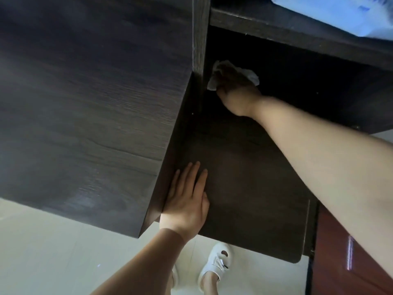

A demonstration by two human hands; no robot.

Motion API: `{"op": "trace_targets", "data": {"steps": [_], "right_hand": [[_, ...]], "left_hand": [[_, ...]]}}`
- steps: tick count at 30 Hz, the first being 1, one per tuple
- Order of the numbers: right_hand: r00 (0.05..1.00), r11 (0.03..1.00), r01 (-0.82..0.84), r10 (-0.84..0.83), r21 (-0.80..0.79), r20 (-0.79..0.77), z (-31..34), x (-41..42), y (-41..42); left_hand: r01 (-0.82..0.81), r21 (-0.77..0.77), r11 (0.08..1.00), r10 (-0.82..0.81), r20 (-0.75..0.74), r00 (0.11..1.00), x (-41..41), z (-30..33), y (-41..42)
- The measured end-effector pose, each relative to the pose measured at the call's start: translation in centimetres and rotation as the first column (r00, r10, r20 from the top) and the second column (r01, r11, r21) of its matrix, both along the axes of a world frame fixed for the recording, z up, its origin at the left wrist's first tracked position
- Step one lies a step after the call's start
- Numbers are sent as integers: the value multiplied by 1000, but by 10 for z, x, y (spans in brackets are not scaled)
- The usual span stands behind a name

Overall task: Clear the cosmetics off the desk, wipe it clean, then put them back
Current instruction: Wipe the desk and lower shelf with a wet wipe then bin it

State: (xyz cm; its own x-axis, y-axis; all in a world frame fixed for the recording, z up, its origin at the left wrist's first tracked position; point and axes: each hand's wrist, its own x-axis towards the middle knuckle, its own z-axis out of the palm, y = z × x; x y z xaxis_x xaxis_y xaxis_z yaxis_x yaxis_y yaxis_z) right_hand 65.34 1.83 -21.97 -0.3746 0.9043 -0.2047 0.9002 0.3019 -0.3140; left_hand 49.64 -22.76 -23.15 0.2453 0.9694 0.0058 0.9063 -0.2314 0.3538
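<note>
The dark wooden desk top (244,184) runs away from me into a shadowed recess under a shelf. My right hand (236,92) reaches deep into that recess and is closed on a crumpled white tissue (251,75), pressed against the surface near the upright panel. My left hand (187,196) lies flat on the near left part of the desk, fingers together and extended, holding nothing. No cosmetics show anywhere in this view.
A tall dark cabinet block (85,103) rises on the left, its side wall bordering the desk. A shelf board (297,35) spans above the recess with a light blue item (340,11) on it. A reddish-brown panel (350,252) stands at right. Pale floor and white shoes (214,262) lie below.
</note>
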Motion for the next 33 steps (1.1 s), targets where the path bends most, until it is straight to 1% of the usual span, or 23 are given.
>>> {"op": "trace_targets", "data": {"steps": [2, 4, 5, 7, 9, 11, 12, 15, 16, 18, 20, 21, 22, 23, 24, 25, 26, 27, 28, 30, 31, 32, 33], "right_hand": [[1000, 1000, 14, -14, -1, 4, -3, -7, -12], [998, 999, -10, 12, 38, -60, -2, -17, -50], [994, 998, -45, 49, 45, -100, 2, -21, -74], [983, 991, -134, 131, -16, -126, 8, -25, -119], [960, 966, -250, 238, -68, -145, 11, -24, -143], [938, 943, -324, 310, -71, -156, 12, -22, -140], [938, 944, -328, 319, -47, -133, 10, -20, -132], [970, 970, -240, 241, 40, -27, 1, -12, -114], [970, 970, -240, 241, 43, -20, 1, -14, -119], [938, 941, -338, 339, 17, -70, 3, -17, -137], [902, 903, -430, 427, -24, -68, 5, -2, -145], [923, 924, -383, 381, -19, -59, 6, 11, -138], [964, 965, -261, 261, 10, -45, 4, 24, -125], [997, 996, -74, 75, 41, -18, 3, 34, -108], [991, 991, 129, -130, 43, 12, 2, 40, -90], [955, 956, 294, -294, 13, 34, 0, 38, -74], [924, 925, 379, -378, -16, 61, -2, 26, -61], [922, 925, 380, -376, -24, 88, -5, 10, -52], [945, 950, 313, -310, -13, 101, -6, -7, -47], [993, 997, 82, -81, -6, 90, -6, -22, -42], [996, 1000, 8, -7, -5, 87, -3, -15, -39], [996, 1000, 4, -4, 0, 89, -1, -1, -36], [994, 998, 61, -61, 0, 87, 0, 16, -37]], "left_hand": [[1, 0, 1000, -1, 0, 1000, 0, 0, -1], [-1, -5, 1000, 1, 13, 1000, 0, 0, -1], [-3, -7, 1000, 3, 17, 1000, 1, 0, 0], [0, -11, 1000, 0, 20, 1000, 1, -1, 0], [6, -9, 1000, -6, 17, 1000, 1, -1, 0], [0, 1, 1000, 0, 17, 1000, 1, -1, -1], [-1, 5, 1000, 1, 19, 1000, 1, -1, -1], [3, 3, 1000, -3, 14, 1000, 1, -1, -1], [7, 1, 1000, -7, 10, 1000, 0, -1, -1], [14, -10, 1000, -14, 8, 1000, -1, -1, -2], [16, -13, 1000, -16, 16, 1000, 0, 0, -1], [16, -12, 1000, -16, 17, 1000, 0, 1, 0], [15, -10, 1000, -15, 14, 1000, 0, 1, 0], [16, -9, 1000, -16, 8, 1000, 0, 1, 0], [19, -10, 1000, -19, 1, 1000, 0, 1, 0], [23, -10, 1000, -23, -6, 1000, 0, 1, -1], [25, -9, 1000, -26, -12, 1000, 0, 1, 0], [25, -4, 1000, -25, -16, 1000, 0, 1, 0], [22, -1, 1000, -22, -17, 1000, 0, 1, -1], [18, -1, 1000, -18, -12, 1000, 1, 2, 0], [15, 0, 1000, -15, -8, 1000, 1, 2, 0], [14, 0, 1000, -14, -7, 1000, 0, 2, 0], [15, -1, 1000, -15, -10, 1000, 0, 1, 0]]}}
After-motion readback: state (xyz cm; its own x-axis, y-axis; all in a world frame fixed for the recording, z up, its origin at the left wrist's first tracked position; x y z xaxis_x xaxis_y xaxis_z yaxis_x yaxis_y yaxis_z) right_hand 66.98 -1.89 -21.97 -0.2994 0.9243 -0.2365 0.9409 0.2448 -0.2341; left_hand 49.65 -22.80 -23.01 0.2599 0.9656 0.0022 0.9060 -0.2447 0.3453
